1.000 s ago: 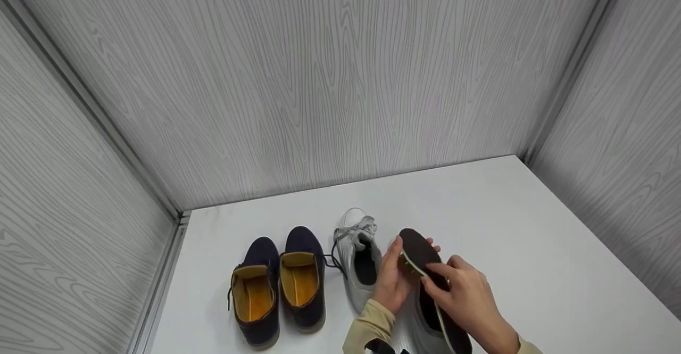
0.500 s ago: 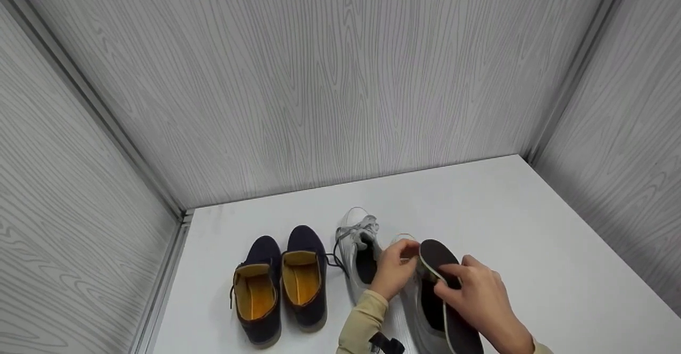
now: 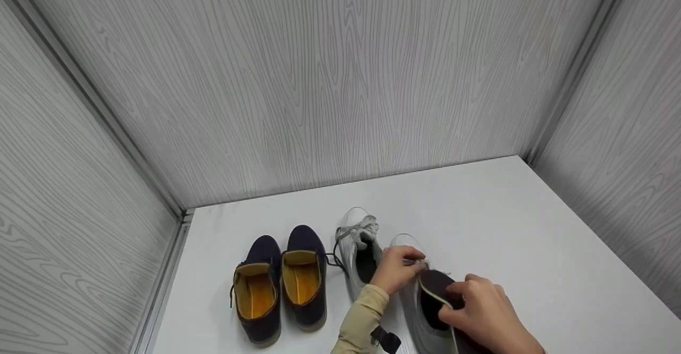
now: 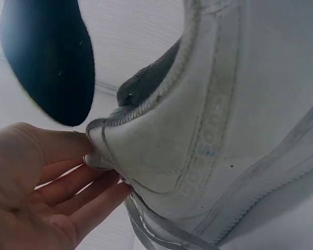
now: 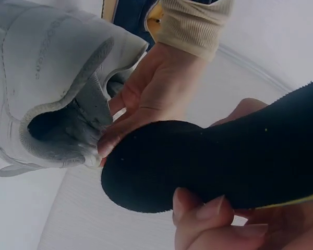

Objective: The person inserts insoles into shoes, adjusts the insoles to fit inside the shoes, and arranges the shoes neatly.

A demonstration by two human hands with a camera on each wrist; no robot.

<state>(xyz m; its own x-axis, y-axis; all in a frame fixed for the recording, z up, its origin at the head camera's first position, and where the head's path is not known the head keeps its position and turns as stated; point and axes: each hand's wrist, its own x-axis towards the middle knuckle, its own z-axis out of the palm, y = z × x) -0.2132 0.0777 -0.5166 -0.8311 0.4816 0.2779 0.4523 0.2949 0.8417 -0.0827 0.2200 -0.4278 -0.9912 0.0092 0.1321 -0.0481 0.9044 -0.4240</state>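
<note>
My left hand [image 3: 398, 270] pinches the upper of a white lace-up sneaker [image 3: 415, 314] near its laces. In the left wrist view, thumb and fingers meet on the front edge of the shoe's opening [image 4: 107, 125]. My right hand [image 3: 481, 311] grips a dark insole [image 3: 436, 282] by its sides, thumb on one edge and fingers on the other. The insole's rounded toe end points at the sneaker opening and overlaps it in the head view. In the right wrist view, that insole end [image 5: 151, 166] shows beside the left hand's fingertips, outside the shoe.
The matching white sneaker [image 3: 356, 253] stands just left of my left hand, its grey laces tied. Farther left is a pair of navy shoes with tan insides, a left one [image 3: 258, 290] and a right one [image 3: 303, 279]. Grey wood-grain panels [image 3: 340, 88] surround the white table [image 3: 511, 215].
My left hand has let go of the insole and taken hold of the sneaker's upper. My right hand has shifted right and toward me, lowering the insole's toe end toward the shoe.
</note>
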